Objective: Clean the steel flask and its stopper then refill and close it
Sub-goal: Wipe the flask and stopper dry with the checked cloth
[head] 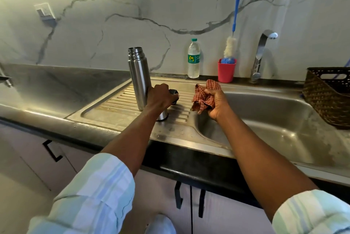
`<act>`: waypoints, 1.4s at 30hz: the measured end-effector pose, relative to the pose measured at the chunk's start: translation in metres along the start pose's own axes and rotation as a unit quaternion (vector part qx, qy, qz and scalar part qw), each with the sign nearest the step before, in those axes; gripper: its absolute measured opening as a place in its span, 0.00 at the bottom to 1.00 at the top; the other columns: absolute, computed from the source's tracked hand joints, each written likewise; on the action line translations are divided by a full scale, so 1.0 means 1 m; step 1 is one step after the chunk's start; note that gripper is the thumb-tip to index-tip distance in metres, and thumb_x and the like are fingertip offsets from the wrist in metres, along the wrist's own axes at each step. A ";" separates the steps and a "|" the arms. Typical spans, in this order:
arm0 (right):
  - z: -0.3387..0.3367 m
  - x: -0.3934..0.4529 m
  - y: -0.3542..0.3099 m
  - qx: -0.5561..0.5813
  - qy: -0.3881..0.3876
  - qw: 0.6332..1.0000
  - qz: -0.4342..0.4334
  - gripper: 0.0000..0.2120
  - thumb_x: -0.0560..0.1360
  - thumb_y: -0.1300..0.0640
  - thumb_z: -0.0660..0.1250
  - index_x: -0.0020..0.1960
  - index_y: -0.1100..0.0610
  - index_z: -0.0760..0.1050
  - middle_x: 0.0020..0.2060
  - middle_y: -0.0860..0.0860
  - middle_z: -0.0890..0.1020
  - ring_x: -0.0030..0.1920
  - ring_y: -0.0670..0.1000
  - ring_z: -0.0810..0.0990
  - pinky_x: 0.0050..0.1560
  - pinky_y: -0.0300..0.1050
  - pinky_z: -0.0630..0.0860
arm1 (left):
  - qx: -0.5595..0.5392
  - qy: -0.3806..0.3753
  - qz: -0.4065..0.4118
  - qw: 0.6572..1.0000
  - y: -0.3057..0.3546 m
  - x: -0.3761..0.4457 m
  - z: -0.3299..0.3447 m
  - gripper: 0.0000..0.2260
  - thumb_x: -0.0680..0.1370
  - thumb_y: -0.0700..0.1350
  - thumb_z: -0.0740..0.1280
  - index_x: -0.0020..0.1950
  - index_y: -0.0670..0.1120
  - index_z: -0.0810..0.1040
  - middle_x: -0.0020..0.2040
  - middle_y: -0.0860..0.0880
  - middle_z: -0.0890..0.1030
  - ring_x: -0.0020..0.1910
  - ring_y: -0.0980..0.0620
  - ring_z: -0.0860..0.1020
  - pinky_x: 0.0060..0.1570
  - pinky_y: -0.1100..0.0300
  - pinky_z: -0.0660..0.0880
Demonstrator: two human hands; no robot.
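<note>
Risk of toppling: open steel flask [139, 78] stands upright on ribbed drainboard [117, 101] touching left hand [161, 97], whose fingers grip the dark stopper [174, 96], while right hand [215, 104] fingers clutch the checked cloth [203, 97]

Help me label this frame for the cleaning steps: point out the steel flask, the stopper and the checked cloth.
steel flask [140, 80]: head view, middle of its upright body.
stopper [174, 92]: head view, dark top showing past the left hand's fingers.
checked cloth [203, 97]: head view, bunched folds beside the right hand.
</note>
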State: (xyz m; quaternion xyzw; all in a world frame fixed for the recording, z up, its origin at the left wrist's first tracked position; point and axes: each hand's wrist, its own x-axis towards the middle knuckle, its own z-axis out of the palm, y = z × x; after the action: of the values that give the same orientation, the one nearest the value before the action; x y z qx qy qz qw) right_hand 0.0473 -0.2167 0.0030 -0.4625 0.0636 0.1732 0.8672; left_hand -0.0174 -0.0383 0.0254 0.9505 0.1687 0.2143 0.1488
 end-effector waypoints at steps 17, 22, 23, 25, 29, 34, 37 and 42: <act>-0.007 -0.019 -0.018 0.010 -0.015 0.998 0.064 0.12 0.78 0.53 0.65 0.54 0.61 0.77 0.47 0.59 0.83 0.48 0.59 0.81 0.57 0.58 0.77 | 0.042 0.115 0.033 0.992 0.041 -0.006 0.005 0.16 0.80 0.52 0.63 0.58 0.41 0.81 0.59 0.41 0.81 0.58 0.41 0.78 0.60 0.48 0.69; -0.023 -0.035 -0.044 0.037 -0.014 0.999 0.015 0.14 0.79 0.55 0.63 0.60 0.62 0.76 0.54 0.61 0.82 0.55 0.61 0.81 0.62 0.60 0.74 | -0.092 0.168 0.048 0.980 0.081 -0.026 0.021 0.14 0.80 0.47 0.62 0.60 0.42 0.81 0.60 0.42 0.80 0.60 0.42 0.77 0.62 0.48 0.67; -0.032 -0.040 -0.053 0.039 -0.020 0.999 -0.001 0.12 0.79 0.57 0.62 0.59 0.63 0.76 0.53 0.61 0.83 0.53 0.61 0.81 0.61 0.61 0.74 | -0.117 0.165 0.049 0.978 0.095 -0.029 0.026 0.14 0.80 0.47 0.62 0.59 0.42 0.81 0.60 0.42 0.80 0.60 0.42 0.76 0.62 0.48 0.67; -0.048 -0.053 -0.070 0.013 -0.025 0.999 -0.037 0.07 0.77 0.65 0.61 0.52 0.63 0.76 0.45 0.60 0.82 0.45 0.60 0.81 0.58 0.61 0.75 | -0.152 0.154 0.055 0.975 0.123 -0.035 0.036 0.13 0.80 0.45 0.61 0.60 0.43 0.81 0.59 0.41 0.80 0.59 0.42 0.77 0.61 0.48 0.68; -0.093 -0.067 -0.116 -0.034 0.087 0.979 -0.184 0.13 0.69 0.75 0.59 0.47 0.62 0.76 0.39 0.57 0.82 0.38 0.57 0.82 0.40 0.54 0.82 | -0.208 0.104 0.100 0.967 0.204 -0.053 0.057 0.14 0.79 0.46 0.62 0.58 0.41 0.82 0.56 0.40 0.80 0.56 0.40 0.77 0.58 0.48 0.71; -0.153 -0.087 -0.182 -0.158 0.285 0.863 -0.385 0.09 0.71 0.66 0.67 0.51 0.61 0.78 0.38 0.54 0.83 0.33 0.46 0.82 0.35 0.45 0.79 | -0.283 0.043 0.191 0.939 0.299 -0.087 0.078 0.14 0.78 0.43 0.63 0.62 0.44 0.81 0.60 0.41 0.80 0.61 0.42 0.76 0.62 0.47 0.73; -0.180 -0.103 -0.220 -0.272 0.356 0.779 -0.438 0.06 0.76 0.64 0.64 0.53 0.62 0.75 0.37 0.50 0.79 0.30 0.38 0.77 0.33 0.36 0.77 | -0.306 0.019 0.220 0.926 0.333 -0.106 0.093 0.14 0.79 0.46 0.62 0.60 0.44 0.82 0.59 0.44 0.81 0.61 0.44 0.76 0.62 0.47 0.73; -0.218 -0.101 -0.260 -0.525 0.441 0.629 -0.367 0.18 0.77 0.61 0.61 0.67 0.58 0.69 0.59 0.57 0.75 0.56 0.57 0.77 0.53 0.48 0.74 | -0.291 -0.012 0.248 0.924 0.346 -0.124 0.131 0.14 0.80 0.49 0.62 0.60 0.45 0.81 0.60 0.44 0.78 0.59 0.43 0.76 0.60 0.49 0.70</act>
State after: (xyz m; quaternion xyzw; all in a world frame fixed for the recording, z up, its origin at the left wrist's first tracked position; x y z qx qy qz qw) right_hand 0.0577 -0.5544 0.1103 -0.8456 0.1617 -0.3796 0.3387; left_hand 0.0258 -0.4248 -0.0087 0.8796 -0.1435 0.2726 0.3626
